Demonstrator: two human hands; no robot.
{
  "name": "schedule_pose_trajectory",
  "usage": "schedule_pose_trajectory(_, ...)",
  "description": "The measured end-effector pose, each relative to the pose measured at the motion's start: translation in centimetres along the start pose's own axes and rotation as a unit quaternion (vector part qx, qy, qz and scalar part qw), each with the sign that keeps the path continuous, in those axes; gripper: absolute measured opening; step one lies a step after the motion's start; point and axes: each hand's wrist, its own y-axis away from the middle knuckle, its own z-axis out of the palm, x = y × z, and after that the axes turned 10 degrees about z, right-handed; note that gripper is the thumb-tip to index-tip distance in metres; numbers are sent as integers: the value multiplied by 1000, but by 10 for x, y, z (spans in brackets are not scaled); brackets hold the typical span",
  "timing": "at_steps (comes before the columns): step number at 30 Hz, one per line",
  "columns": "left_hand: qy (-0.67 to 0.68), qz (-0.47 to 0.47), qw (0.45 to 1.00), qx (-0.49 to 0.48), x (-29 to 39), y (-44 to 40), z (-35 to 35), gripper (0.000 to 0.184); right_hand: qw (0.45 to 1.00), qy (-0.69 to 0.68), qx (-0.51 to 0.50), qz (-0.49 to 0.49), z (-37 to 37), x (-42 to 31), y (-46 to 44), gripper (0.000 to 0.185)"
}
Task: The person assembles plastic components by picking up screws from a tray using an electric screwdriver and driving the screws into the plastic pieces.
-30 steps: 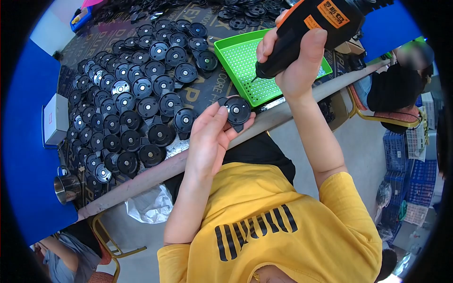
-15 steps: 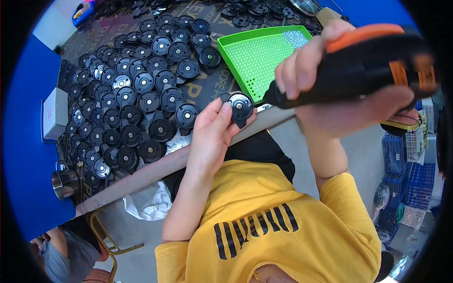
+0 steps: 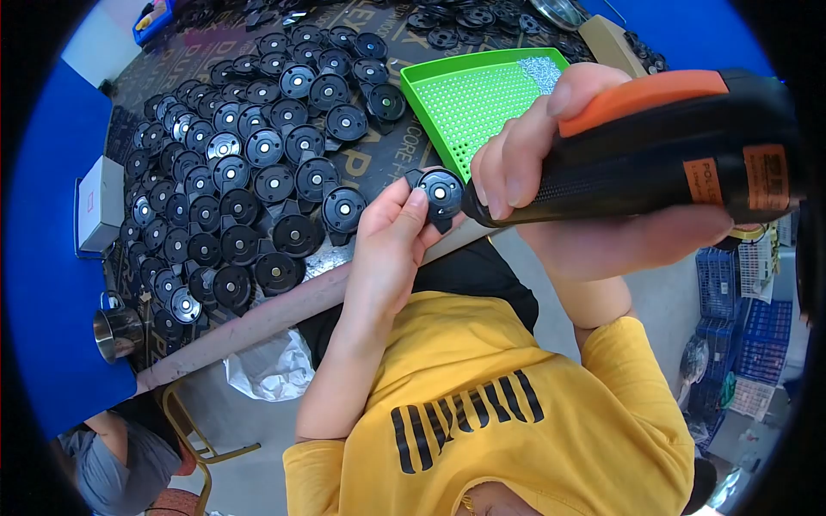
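Between the thumb and fingers of my left hand [image 3: 391, 232] is a round black plastic part [image 3: 440, 194] with a metal centre and a short tab. It is held at the table's front edge. My right hand [image 3: 533, 163] is wrapped round a black and orange electric screwdriver [image 3: 637, 155], held nearly level. The screwdriver's nose is right beside the round part; its tip is hidden, so I cannot tell whether it touches a screw. Behind them stands a green perforated tray [image 3: 456, 99] with a heap of small silvery screws [image 3: 542, 72] in its far corner.
Many similar round black parts [image 3: 263, 146] cover the table's left side. More black parts [image 3: 465, 26] lie at the back, near a cardboard box [image 3: 609, 45]. A metal cup [image 3: 118, 334] and a white box [image 3: 101, 205] are at the left. Another person's sleeve [image 3: 129, 464] shows lower left.
My right hand has brought the screwdriver left and closer to the round part, so its nose now reaches the part's edge. My left hand has barely moved.
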Motion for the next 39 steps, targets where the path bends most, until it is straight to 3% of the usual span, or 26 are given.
schedule_pose_trajectory(2, -2, 7, 1000, -3, 1, 0, 1, 25, 961, 163, 136, 179, 13, -15, -1, 93)
schedule_pose_trajectory(3, -2, 7, 1000, -3, 0, 0, 1, 25, 961, 163, 136, 180, 12, -12, 0, 93)
schedule_pose_trajectory(8, -16, -6, 1000, 2, 0, 0, -1, 24, 996, -80, -23, -41, -4, 19, 3, 51)
schedule_pose_trajectory(9, -16, -5, 1000, 2, 1, 0, -1, 24, 996, -80, -24, -41, -3, 16, 4, 51)
schedule_pose_trajectory(11, -26, -14, 1000, -9, 1, 0, -3, 24, 998, 12, 20, 51, 1, 7, 6, 64)
schedule_pose_trajectory(15, -30, -8, 1000, 1, 0, 0, -1, 24, 1000, -19, -20, 13, -1, 14, 6, 63)
schedule_pose_trajectory(17, -23, -1, 1000, 5, -2, 0, -1, 24, 990, 2, 105, 89, 7, 11, 8, 88)
schedule_pose_trajectory(21, -20, 10, 1000, 6, -3, 0, 0, 24, 998, -57, 24, 19, 1, 22, 5, 88)
schedule_pose_trajectory(24, -62, 17, 998, -4, -4, 1, -2, 24, 971, 43, 228, 63, 19, 13, 9, 87)
schedule_pose_trajectory(25, -189, -40, 981, -25, 4, 2, -6, 24, 984, -27, 176, 16, 15, 15, 11, 87)
schedule_pose_trajectory(26, -79, -3, 997, -23, -1, 6, -2, 25, 988, -96, 120, -31, 7, 15, 14, 88)
schedule_pose_trajectory(27, -45, 3, 999, -24, 3, 14, 5, 25, 989, -69, 119, -48, 3, 10, 18, 88)
schedule_pose_trajectory(29, -135, -39, 987, -74, 8, 30, -7, 25, 988, -92, 102, -66, -3, 2, 22, 86)
schedule_pose_trajectory(31, -184, -25, 976, -115, 8, 57, -21, 25, 985, -125, 106, -55, -10, -2, 29, 82)
schedule_pose_trajectory(33, -297, -75, 932, -193, 23, 86, -41, 25, 988, -46, 145, -35, -23, 3, 35, 71)
schedule_pose_trajectory(35, -394, -73, 907, -128, 29, 115, -73, 25, 981, 13, 191, -20, -26, 9, 33, 49)
schedule_pose_trajectory(36, -407, -96, 908, -32, 36, 124, -84, 25, 976, 38, 213, -12, -29, 14, 33, 43)
schedule_pose_trajectory(37, -482, -58, 871, 73, 30, 137, -113, 24, 965, 66, 255, 10, -29, 17, 34, 39)
schedule_pose_trajectory(38, -543, -96, 816, 173, 23, 151, -167, 25, 950, 93, 295, 34, -29, 20, 34, 37)
schedule_pose_trajectory(39, -599, -39, 773, 205, 10, 168, -238, 26, 949, 100, 295, 35, -31, 22, 35, 35)
